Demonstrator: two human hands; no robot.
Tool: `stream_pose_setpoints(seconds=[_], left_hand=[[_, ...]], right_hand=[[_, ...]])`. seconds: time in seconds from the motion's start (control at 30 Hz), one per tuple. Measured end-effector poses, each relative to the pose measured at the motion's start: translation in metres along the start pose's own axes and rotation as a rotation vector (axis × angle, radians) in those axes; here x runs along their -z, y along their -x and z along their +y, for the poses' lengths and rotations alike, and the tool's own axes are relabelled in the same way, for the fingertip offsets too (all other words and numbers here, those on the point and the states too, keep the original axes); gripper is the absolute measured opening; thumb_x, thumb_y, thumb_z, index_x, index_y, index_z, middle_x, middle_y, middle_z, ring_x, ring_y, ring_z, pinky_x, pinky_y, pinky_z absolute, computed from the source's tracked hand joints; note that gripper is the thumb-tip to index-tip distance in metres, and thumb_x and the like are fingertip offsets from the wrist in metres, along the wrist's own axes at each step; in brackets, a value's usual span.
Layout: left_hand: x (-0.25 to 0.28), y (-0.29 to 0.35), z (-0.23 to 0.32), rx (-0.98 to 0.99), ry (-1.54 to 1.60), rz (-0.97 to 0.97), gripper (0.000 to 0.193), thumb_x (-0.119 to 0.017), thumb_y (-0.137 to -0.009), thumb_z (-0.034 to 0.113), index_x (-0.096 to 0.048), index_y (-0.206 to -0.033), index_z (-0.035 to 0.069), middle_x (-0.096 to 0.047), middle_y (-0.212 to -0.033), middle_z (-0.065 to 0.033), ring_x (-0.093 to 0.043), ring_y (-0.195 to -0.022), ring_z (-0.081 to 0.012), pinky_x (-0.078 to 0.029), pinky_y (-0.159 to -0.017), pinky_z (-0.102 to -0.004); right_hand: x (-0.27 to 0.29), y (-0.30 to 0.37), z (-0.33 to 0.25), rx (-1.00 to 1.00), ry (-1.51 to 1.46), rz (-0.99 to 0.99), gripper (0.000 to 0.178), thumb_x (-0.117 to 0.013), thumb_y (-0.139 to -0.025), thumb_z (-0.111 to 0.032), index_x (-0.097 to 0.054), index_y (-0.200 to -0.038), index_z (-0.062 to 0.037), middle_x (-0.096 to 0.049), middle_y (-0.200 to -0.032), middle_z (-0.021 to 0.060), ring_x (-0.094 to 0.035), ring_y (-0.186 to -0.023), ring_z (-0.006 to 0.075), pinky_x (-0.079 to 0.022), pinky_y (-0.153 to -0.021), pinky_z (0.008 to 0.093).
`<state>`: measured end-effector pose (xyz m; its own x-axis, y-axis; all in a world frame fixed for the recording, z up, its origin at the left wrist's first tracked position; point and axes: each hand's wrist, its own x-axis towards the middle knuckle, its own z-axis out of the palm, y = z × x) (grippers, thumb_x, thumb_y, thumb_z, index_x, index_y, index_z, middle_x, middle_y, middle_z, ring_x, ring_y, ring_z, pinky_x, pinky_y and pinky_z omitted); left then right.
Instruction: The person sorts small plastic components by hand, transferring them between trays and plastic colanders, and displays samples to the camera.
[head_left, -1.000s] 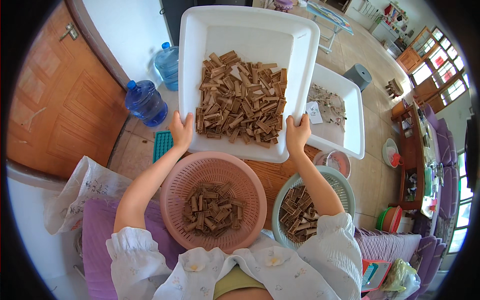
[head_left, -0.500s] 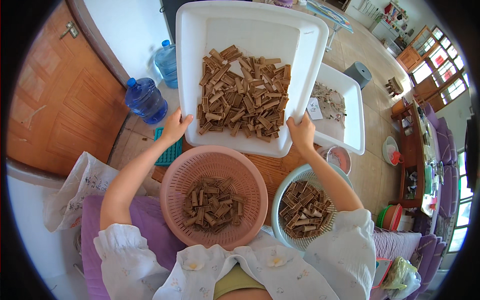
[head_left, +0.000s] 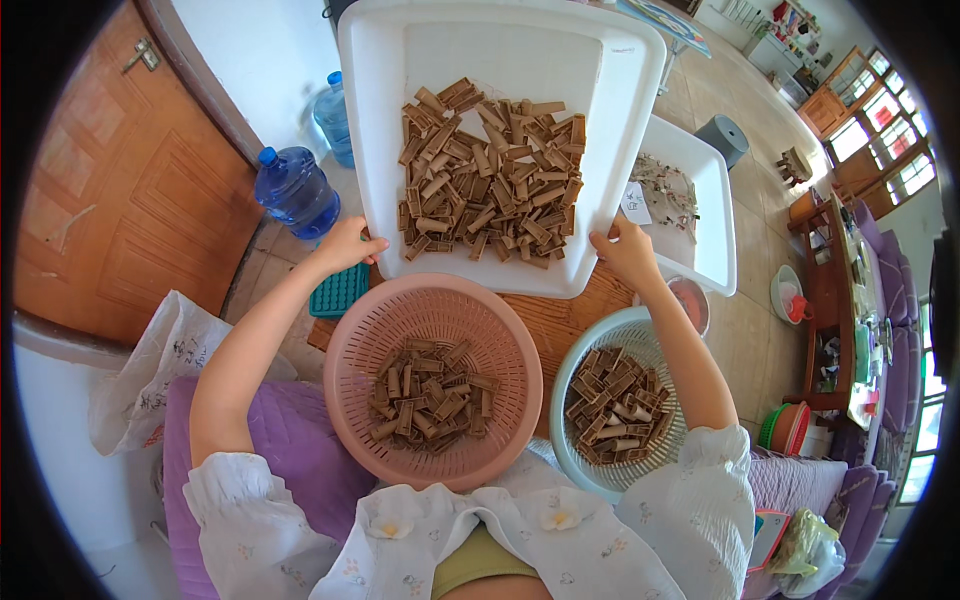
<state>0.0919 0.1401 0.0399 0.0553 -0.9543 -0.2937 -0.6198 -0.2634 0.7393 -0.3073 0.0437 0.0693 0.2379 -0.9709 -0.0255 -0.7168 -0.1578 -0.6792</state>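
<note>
A large white plastic tray (head_left: 618,110) is tipped slightly toward me, with a heap of small brown trough-shaped pieces (head_left: 490,180) in it. My left hand (head_left: 348,246) grips its near left corner, thumb over the rim. At the near right corner my right hand (head_left: 627,252) pinches the rim in the same way. Closer to me, between my forearms, sits a pink slotted basket (head_left: 352,400) with a smaller pile of the same pieces. A pale green basket (head_left: 572,455) beneath my right forearm holds more of them.
Behind my right hand lies a second white tray (head_left: 715,225) with small dark bits and a paper label. A teal grid crate (head_left: 340,292) is near my left hand. Two blue water bottles (head_left: 297,193) stand by the wooden door (head_left: 130,200). A metal bowl (head_left: 690,303) is beside the green basket.
The white tray has shifted a little away from me, its far edge now reaching the top of the picture. My hands stay on its corners, the right one slightly farther right.
</note>
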Motion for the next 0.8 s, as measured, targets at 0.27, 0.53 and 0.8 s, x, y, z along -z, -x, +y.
stream_pose_setpoints(seconds=[0.27, 0.53, 0.8], left_hand=[[-0.004, 0.006, -0.003, -0.012, -0.06, -0.101, 0.025, -0.061, -0.077, 0.016, -0.058, -0.09, -0.004, -0.063, -0.077, -0.011, -0.062, -0.065, -0.0148, -0.05, -0.058, -0.0259], [-0.006, 0.007, -0.002, -0.021, -0.044, -0.094, 0.028, -0.058, -0.081, 0.019, -0.055, -0.096, -0.004, -0.062, -0.078, -0.0109, -0.061, -0.066, -0.0156, -0.05, -0.058, -0.0271], [-0.003, 0.003, 0.006, -0.021, -0.058, 0.053, 0.031, -0.057, -0.082, 0.019, -0.05, -0.101, -0.004, -0.06, -0.076, -0.0106, -0.06, -0.064, -0.0151, -0.05, -0.057, -0.0277]], right_hand=[[-0.005, 0.015, 0.016, 0.037, 0.011, -0.062, 0.033, -0.063, -0.069, -0.025, -0.058, -0.083, 0.0044, -0.061, -0.074, 0.0187, -0.061, -0.072, 0.0307, -0.046, -0.067, 0.0353], [-0.007, 0.017, 0.012, 0.07, 0.08, -0.003, 0.032, -0.062, -0.072, -0.023, -0.056, -0.086, 0.0046, -0.061, -0.075, 0.0195, -0.06, -0.072, 0.0316, -0.046, -0.067, 0.0367], [-0.006, 0.006, -0.003, 0.032, -0.024, 0.062, 0.035, -0.06, -0.074, -0.02, -0.051, -0.099, 0.0022, -0.062, -0.08, 0.0186, -0.062, -0.072, 0.0284, -0.047, -0.067, 0.0361]])
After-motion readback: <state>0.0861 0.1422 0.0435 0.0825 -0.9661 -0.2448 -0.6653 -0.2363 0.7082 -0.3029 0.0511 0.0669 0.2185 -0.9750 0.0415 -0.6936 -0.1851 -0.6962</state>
